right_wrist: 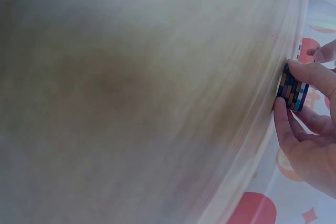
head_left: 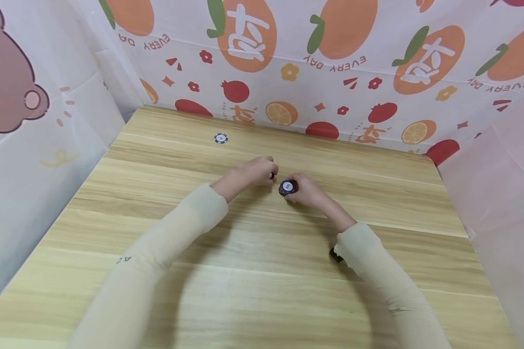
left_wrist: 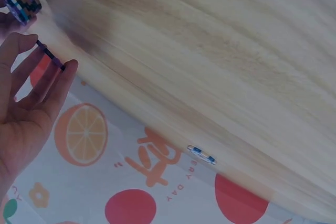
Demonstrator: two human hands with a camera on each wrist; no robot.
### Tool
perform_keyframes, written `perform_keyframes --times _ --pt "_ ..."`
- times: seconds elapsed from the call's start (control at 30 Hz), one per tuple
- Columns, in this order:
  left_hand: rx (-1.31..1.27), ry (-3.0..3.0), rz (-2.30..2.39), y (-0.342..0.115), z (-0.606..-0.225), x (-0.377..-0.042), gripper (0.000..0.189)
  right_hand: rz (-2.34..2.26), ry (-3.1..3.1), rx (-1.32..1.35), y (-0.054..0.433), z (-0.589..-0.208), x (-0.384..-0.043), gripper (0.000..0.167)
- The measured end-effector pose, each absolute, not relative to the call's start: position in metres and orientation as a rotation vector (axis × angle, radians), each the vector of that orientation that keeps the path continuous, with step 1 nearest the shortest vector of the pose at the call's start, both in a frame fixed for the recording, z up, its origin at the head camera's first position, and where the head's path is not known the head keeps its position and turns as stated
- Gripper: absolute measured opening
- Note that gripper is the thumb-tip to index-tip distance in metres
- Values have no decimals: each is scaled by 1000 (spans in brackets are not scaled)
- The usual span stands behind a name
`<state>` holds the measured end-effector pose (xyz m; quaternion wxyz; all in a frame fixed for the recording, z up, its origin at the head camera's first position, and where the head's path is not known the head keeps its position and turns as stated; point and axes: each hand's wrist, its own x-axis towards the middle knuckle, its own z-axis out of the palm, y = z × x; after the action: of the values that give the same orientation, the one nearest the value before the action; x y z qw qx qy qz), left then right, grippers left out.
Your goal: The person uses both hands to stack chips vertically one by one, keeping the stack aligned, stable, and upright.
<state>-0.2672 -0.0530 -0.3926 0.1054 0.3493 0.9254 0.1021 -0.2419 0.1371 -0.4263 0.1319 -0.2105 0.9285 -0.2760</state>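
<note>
My right hand point(head_left: 304, 190) grips a short stack of dark poker chips point(head_left: 287, 186) from the side, thumb and fingers around its edge. The right wrist view shows the stack point(right_wrist: 292, 88) with banded, multicoloured edges. Just left of it, my left hand point(head_left: 258, 170) pinches a single dark chip point(left_wrist: 51, 55) by its rim between thumb and fingertips. In the head view only a small part of that chip shows beyond the fingers. A blue-and-white poker chip point(head_left: 221, 138) lies flat on the table, farther back and to the left.
The wood-grain table point(head_left: 253, 300) meets a fruit-print curtain point(head_left: 262, 87) along its back edge. A small black object point(head_left: 336, 255) sits partly hidden beside the right sleeve. More curtain hangs at the left and right sides.
</note>
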Motion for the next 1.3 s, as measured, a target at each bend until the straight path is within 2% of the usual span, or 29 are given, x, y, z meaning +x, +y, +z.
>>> perform_keyframes --times 0.83,1.07,1.3 --pt "1178 2715 325 -23 -388 -252 22 -793 2701 -648 140 -427 -242 42" --pt "1187 2726 359 -18 -391 -248 23 -766 2696 -641 139 -425 -242 50" --pt "1185 2740 288 -15 -393 -246 28 -747 2696 -631 139 -423 -240 47"
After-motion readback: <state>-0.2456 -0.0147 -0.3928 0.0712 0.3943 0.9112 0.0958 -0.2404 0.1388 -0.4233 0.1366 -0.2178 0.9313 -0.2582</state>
